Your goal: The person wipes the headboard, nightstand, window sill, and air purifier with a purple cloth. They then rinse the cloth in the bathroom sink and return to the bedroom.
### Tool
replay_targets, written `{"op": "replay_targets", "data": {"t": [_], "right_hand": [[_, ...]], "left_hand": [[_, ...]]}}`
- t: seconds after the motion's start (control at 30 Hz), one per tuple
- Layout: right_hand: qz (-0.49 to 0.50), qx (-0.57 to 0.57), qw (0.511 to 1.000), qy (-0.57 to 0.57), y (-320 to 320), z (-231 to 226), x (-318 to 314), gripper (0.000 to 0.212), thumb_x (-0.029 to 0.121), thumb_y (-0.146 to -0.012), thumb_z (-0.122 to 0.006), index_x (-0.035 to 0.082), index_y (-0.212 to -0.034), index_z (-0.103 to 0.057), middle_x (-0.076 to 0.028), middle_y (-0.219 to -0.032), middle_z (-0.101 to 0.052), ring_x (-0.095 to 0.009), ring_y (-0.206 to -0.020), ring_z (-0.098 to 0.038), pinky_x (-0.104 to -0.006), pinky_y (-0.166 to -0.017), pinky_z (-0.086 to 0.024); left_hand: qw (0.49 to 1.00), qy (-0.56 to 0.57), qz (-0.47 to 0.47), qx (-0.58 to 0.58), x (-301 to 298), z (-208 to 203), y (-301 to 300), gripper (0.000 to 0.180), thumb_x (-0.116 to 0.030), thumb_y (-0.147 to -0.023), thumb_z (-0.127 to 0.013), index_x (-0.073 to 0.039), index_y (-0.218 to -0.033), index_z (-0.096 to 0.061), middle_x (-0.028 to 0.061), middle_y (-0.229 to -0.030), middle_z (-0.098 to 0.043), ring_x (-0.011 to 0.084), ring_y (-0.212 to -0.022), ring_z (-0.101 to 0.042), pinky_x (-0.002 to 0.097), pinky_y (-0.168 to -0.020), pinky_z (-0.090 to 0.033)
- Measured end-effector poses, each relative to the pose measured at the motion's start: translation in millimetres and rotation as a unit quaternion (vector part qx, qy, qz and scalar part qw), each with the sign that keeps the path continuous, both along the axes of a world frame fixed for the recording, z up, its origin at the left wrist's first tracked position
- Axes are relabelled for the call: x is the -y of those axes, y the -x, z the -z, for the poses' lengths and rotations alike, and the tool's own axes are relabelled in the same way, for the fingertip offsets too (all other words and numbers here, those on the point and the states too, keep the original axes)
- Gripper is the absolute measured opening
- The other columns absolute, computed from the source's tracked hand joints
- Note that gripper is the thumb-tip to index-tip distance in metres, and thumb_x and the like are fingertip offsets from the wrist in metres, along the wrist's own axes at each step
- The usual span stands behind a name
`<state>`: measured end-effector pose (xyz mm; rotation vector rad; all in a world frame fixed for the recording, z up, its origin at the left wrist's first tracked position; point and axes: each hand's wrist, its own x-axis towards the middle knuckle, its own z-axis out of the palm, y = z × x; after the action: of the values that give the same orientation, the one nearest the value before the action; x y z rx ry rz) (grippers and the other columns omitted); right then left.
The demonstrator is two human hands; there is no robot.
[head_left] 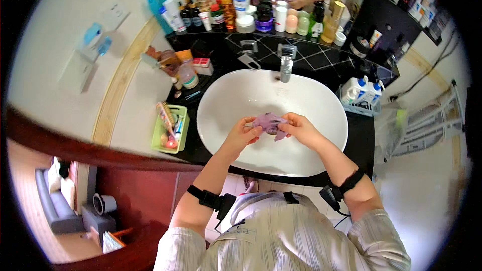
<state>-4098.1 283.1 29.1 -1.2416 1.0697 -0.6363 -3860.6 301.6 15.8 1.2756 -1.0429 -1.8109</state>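
A small, crumpled purple cloth (270, 120) is stretched between my two hands above the white oval sink (221, 98). My left hand (245, 134) pinches its left end between thumb and fingers. The right end is gripped by my right hand (299, 129), with a loose corner hanging below the fingertips. A darker patch shows in the middle of the cloth; its exact kind I cannot make out. Behind the sink stands a chrome faucet (286, 65), apart from both hands, and I see no water running from it.
Bottles and jars (245, 22) line the ledge behind the sink. A green basket (182, 129) with a hairbrush stands on the black counter to the left. On the right, a grey-blue basket (362, 105) holds white pump bottles (355, 89). Each forearm wears a black strap.
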Motion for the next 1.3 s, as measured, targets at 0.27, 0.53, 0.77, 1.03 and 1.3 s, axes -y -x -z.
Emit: {"op": "replay_targets", "data": {"t": [0.27, 0.53, 0.77, 1.03, 1.3], "right_hand": [[0.000, 0.187, 0.966, -0.180, -48, -22, -33, 0.027, 0.032, -0.098, -0.052, 0.007, -0.096, -0.061, -0.002, -0.089, -0.065, -0.013, -0.079, -0.061, -0.0266, -0.072, -0.048], [-0.208, 0.226, 0.903, -0.300, -150, -20, -91, 0.033, 0.035, -0.096, -0.052, 0.005, -0.110, -0.055, -0.010, -0.097, -0.064, -0.020, -0.086, -0.064, -0.0376, -0.079, -0.055], [-0.414, 0.183, 0.871, -0.189, -269, 12, -143, 0.036, 0.007, -0.088, -0.061, 0.005, -0.121, -0.047, -0.007, -0.108, -0.057, -0.018, -0.097, -0.061, -0.0347, -0.085, -0.053], [-0.450, 0.070, 0.877, -0.156, -455, 17, -217, 0.026, 0.005, -0.092, -0.050, 0.006, -0.118, -0.053, -0.005, -0.103, -0.061, -0.016, -0.098, -0.060, -0.0314, -0.088, -0.050], [-0.672, 0.017, 0.740, 0.033, -644, 12, -297, 0.029, 0.016, -0.089, -0.060, 0.003, -0.115, -0.057, -0.007, -0.103, -0.064, -0.013, -0.097, -0.058, -0.0287, -0.087, -0.047]], "left_hand": [[0.984, -0.016, -0.177, 0.031, -96, -17, -28, 0.029, -0.037, -0.097, -0.056, -0.009, -0.099, -0.064, -0.0055, -0.076, -0.057, 0.0061, -0.071, -0.053, 0.0223, -0.065, -0.044], [0.988, 0.073, -0.129, -0.038, -195, -26, -70, 0.073, -0.033, -0.090, -0.066, -0.013, -0.148, -0.026, 0.0046, -0.139, -0.043, 0.0158, -0.120, -0.046, 0.0376, -0.100, -0.041], [0.955, 0.058, -0.290, -0.008, -294, 8, -148, 0.075, -0.028, -0.082, -0.076, -0.005, -0.141, -0.035, 0.0109, -0.126, -0.055, 0.0185, -0.114, -0.054, 0.0346, -0.095, -0.046], [0.885, 0.051, -0.407, 0.221, -425, 38, -298, 0.078, -0.033, -0.076, -0.079, -0.005, -0.138, -0.040, 0.0179, -0.136, -0.047, 0.0275, -0.124, -0.046, 0.0382, -0.105, -0.038], [0.873, 0.054, -0.441, 0.200, -482, 31, -445, 0.047, -0.017, -0.084, -0.071, -0.006, -0.127, -0.054, 0.0076, -0.107, -0.065, 0.0155, -0.103, -0.059, 0.0305, -0.091, -0.046]]}}
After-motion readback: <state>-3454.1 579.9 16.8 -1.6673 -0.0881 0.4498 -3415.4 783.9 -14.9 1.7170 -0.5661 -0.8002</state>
